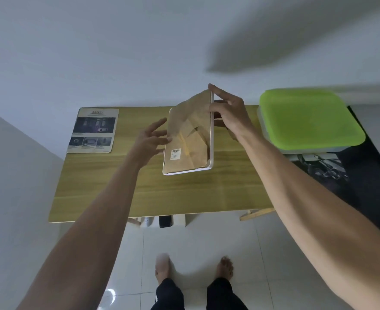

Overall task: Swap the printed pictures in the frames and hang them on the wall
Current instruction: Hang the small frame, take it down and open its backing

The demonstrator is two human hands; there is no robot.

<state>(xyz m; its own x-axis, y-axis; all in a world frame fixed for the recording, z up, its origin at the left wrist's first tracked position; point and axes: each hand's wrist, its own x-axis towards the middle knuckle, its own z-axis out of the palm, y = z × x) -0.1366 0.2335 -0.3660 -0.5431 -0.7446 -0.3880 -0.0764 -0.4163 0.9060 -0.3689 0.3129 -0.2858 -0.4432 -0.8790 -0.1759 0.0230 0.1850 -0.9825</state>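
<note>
The frame [187,139] is held upright above the middle of the desk [139,186], back side toward the person, its lower edge close to the desktop; contact cannot be confirmed. The brown backing [191,130] is creased and carries a small barcode label [176,153].

Hand state: the right hand [228,113] grips the frame's right edge, fingers curled round the white rim near the top corner. The left hand [149,140] is spread, fingers straight, fingertips at the left edge of the backing; it holds nothing.

Handling judgement: the frame appears light and rigid, with a thin rim. A glazed front, if fitted, would be fragile; this cannot be seen from the back. The backing looks like soft paper or thin card and would probably tear if pulled hard. Grip the frame by its two side rims, and lift the backing from a loose edge, not from the creased centre.

Surroundings: a printed picture [92,132] headed "SAFETY" lies flat on the far left of the desk, well apart from the frame. A box with a green lid [310,117] stands to the right, near the right hand, on a dark surface. A dark poster [332,171] lies beneath and in front of that box. The box limits the room for swinging the frame rightward; the left side of the desk offers more room.
</note>
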